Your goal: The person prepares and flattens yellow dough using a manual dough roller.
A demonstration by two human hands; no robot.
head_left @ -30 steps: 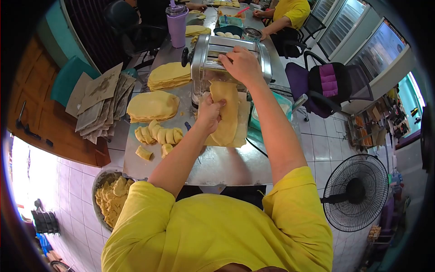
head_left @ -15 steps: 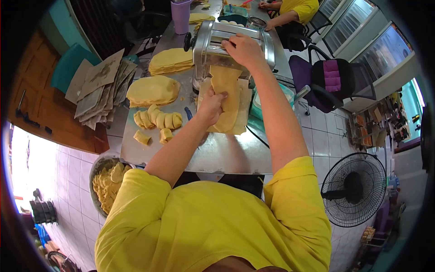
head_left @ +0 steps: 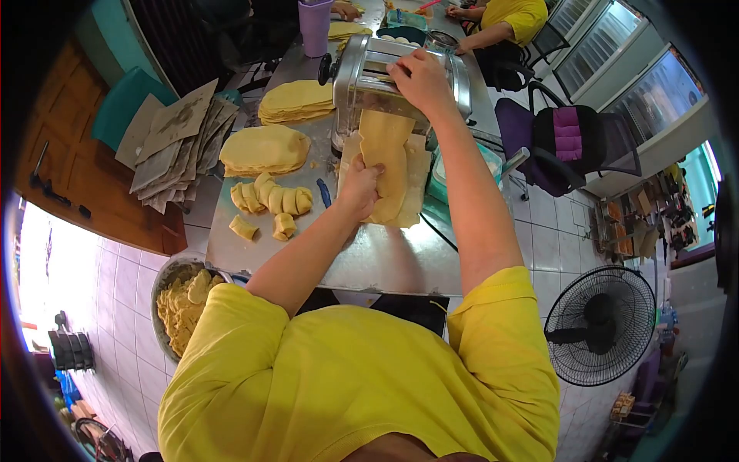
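Observation:
A steel dough sheeter (head_left: 400,58) with rollers stands on the metal table. From its front hangs a long, flat yellow dough sheet (head_left: 389,146), its lower end over brown board or paper (head_left: 416,173). My left hand (head_left: 360,189) is closed on the left edge of the sheet, thumb on top; its other fingers are partly hidden. On top of the machine, at the roller slot, my right hand (head_left: 423,81) has its fingers bent and pinched together. What lies between those fingertips is hidden.
Left of the machine lie stacked dough sheets (head_left: 265,150) and cut dough pieces (head_left: 285,199). A basin of dough (head_left: 185,308) stands below the table's left corner. A teal container (head_left: 443,189) sits at right. Across the table is a co-worker in a yellow sleeve (head_left: 512,19).
The view has shifted slightly. The dough sheet hangs a little straighter below the rollers. Both hands keep nearly the same places. Another person's hand now shows at the far end, beside the purple cup.

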